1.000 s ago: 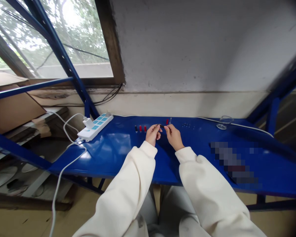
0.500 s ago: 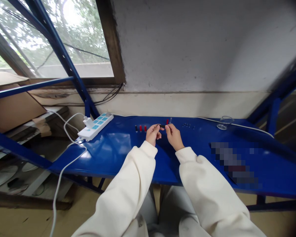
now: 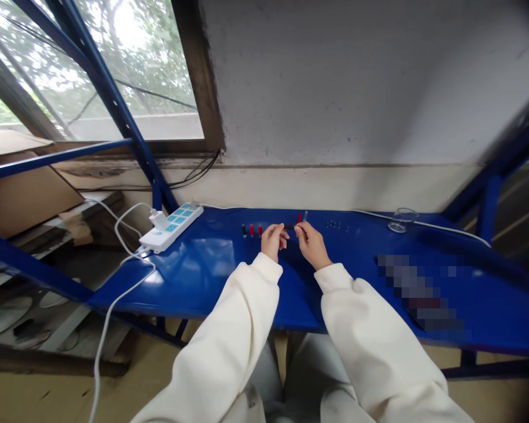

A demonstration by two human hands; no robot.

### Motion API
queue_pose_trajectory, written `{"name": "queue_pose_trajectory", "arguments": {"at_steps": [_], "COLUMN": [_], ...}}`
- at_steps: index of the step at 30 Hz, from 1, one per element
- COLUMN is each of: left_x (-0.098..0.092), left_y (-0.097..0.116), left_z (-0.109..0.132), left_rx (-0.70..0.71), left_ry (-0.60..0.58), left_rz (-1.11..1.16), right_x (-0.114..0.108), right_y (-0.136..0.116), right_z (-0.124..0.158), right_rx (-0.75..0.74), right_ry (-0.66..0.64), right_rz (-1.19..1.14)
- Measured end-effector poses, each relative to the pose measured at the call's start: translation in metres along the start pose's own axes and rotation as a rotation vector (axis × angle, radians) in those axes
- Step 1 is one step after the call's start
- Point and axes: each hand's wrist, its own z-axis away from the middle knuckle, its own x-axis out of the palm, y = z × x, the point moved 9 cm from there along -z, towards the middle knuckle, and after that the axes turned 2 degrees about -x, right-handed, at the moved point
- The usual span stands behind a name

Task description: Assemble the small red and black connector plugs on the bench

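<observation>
Just over the blue table (image 3: 194, 282), both hands meet at a small, slim black tube (image 3: 288, 227) lying roughly level between them. My left hand (image 3: 272, 239) pinches its left end with thumb and finger, the other fingers curled below. The fingertips of my right hand (image 3: 311, 242) close on its right end, where a small pale tip shows. Left of my hands stand a small black tube (image 3: 244, 230) and two red tubes (image 3: 252, 230), with pale lower ends. Behind my right hand are another red tube (image 3: 299, 218) and a clear thin piece (image 3: 305, 215).
Several tiny clear pieces (image 3: 334, 224) lie right of my hands. Farther right stands a clear glass cup (image 3: 401, 221) near a white cable. A blurred-out dark object (image 3: 417, 291) lies at the right. A white power strip (image 3: 171, 228) sits at the left, by blue frame posts.
Both hands stay in nearly the same place on the black tube. My right fingertips have shifted slightly at its right end, where a pale tip now shows.
</observation>
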Motion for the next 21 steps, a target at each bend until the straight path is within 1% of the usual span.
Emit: {"name": "queue_pose_trajectory", "arguments": {"at_steps": [6,10,17,21], "left_x": [-0.008,-0.011,-0.011,-0.007], "left_y": [0.019,0.023,0.022,0.02], "left_z": [0.005,0.007,0.006,0.005], "left_rx": [0.179,0.2,0.201,0.215], "left_ry": [0.112,0.163,0.161,0.134], "left_rz": [-0.121,-0.131,-0.163,-0.196], "right_x": [0.007,0.01,0.015,0.019], "right_y": [0.002,0.003,0.014,0.016], "right_z": [0.001,0.001,0.003,0.002], "right_rx": [0.029,0.044,0.103,0.083], "right_ry": [-0.052,-0.065,-0.046,-0.066], "right_rz": [-0.06,-0.111,-0.154,-0.134]}}
